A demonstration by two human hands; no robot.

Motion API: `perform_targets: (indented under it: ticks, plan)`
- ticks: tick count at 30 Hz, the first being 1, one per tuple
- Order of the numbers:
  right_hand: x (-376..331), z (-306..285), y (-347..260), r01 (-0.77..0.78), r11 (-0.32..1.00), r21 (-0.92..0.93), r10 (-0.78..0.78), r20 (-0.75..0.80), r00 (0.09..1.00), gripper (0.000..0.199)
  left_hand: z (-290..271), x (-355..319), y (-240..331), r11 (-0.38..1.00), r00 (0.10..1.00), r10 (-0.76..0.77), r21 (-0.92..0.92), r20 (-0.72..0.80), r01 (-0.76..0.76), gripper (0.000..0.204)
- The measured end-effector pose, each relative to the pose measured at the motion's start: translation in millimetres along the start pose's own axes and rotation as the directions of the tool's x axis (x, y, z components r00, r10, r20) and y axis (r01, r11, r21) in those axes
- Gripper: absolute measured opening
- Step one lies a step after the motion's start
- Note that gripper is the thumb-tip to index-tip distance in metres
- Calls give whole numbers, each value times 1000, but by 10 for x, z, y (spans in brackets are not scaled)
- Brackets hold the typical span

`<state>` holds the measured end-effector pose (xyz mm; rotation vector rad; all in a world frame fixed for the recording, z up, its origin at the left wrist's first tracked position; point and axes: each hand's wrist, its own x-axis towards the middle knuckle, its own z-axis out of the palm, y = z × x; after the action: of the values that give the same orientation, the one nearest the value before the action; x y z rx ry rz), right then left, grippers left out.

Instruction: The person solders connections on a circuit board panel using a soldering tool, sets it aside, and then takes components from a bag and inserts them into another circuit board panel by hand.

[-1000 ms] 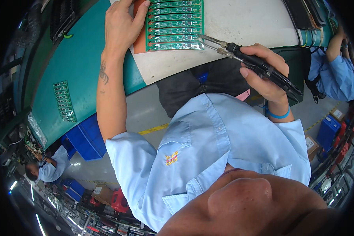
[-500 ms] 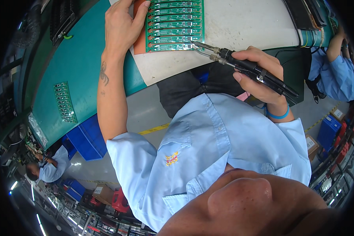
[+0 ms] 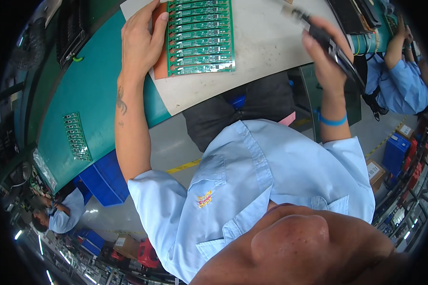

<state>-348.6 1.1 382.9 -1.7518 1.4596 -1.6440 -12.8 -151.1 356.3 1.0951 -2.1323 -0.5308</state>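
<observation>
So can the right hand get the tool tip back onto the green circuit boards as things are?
Probably yes. The right hand holds the tool raised to the right of the boards, with only bare table between them. The left hand rests at their left edge, out of the way.

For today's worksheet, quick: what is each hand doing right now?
Left hand: open, flat on the circuit board panel.
Right hand: closed around a black tool.

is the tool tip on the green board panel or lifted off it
Lifted off: the right hand holds the tool beside the green board panel, apart from it.
</observation>
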Motion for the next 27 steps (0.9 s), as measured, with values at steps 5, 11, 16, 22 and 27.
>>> perform_targets:
  ticks: [5,11,16,22,27]
  plan:
    - [181,59,426,-352,934,62,355,-42,934,55,-5,40,-35,1000,998,-16,1,55,16,44]
    - [-175,-32,-225,-99,991,86,89,117,989,40,-67,14,-56,998,991,-18,65,130,10,45]
    - [-319,-71,-314,-174,968,181,86,411,908,44,-62,42,-14,997,991,-52,64,126,44,43]
    - [-371,-8,-300,-154,969,193,41,490,871,46,-56,6,9,995,991,-87,48,103,83,42]
    - [-389,26,-299,-176,966,190,63,486,872,46,-77,7,136,995,990,-91,58,110,85,40]
